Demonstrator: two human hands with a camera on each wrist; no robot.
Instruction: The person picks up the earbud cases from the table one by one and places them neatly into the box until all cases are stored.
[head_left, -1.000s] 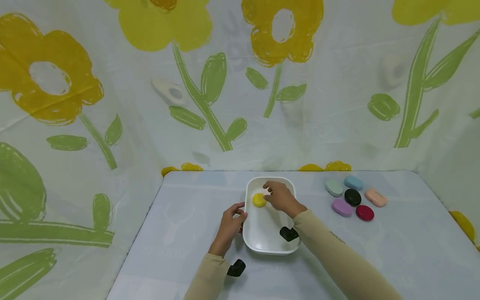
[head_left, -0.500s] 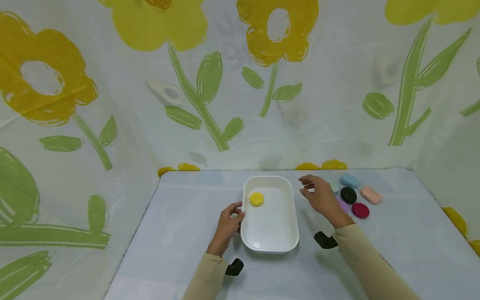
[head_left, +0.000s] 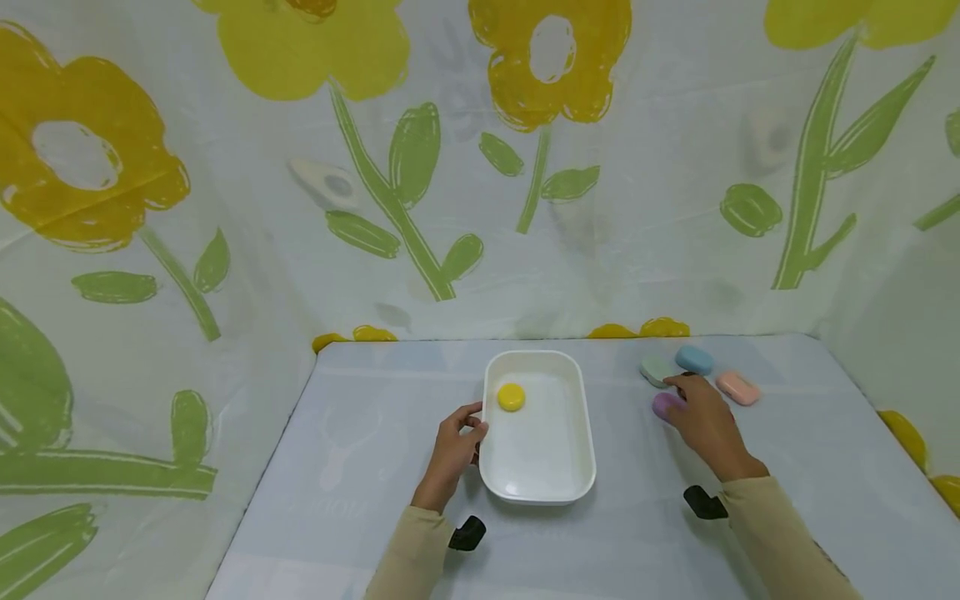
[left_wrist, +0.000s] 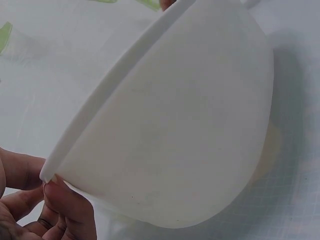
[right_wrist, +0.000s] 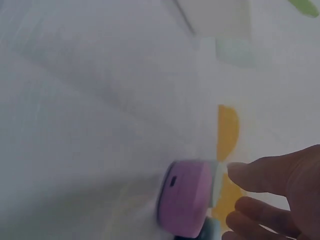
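Observation:
A white tray (head_left: 540, 450) stands mid-table with a round yellow piece (head_left: 512, 397) in its far left part. My left hand (head_left: 447, 454) pinches the tray's left rim; the left wrist view shows thumb and finger at the rim's edge. My right hand (head_left: 708, 429) reaches over a group of small rounded, soap-like pieces at the right, holding nothing visible. Its fingers point past a purple piece (right_wrist: 182, 200), which has a small dark slot, toward a mint green piece (head_left: 655, 371). Black shows by the fingertips; the red piece is hidden.
A blue piece (head_left: 693, 360) lies behind the right hand and a peach piece (head_left: 738, 388) to its right. Dark wrist mounts (head_left: 467, 534) stick out from both sleeves. A flower-printed sheet (head_left: 660, 208) hangs at the table's back and sides.
My right hand has moved from the yellow piece in the tray, right across the table, to the group of pieces. The yellow piece stays in the tray; my left hand stays at the rim.

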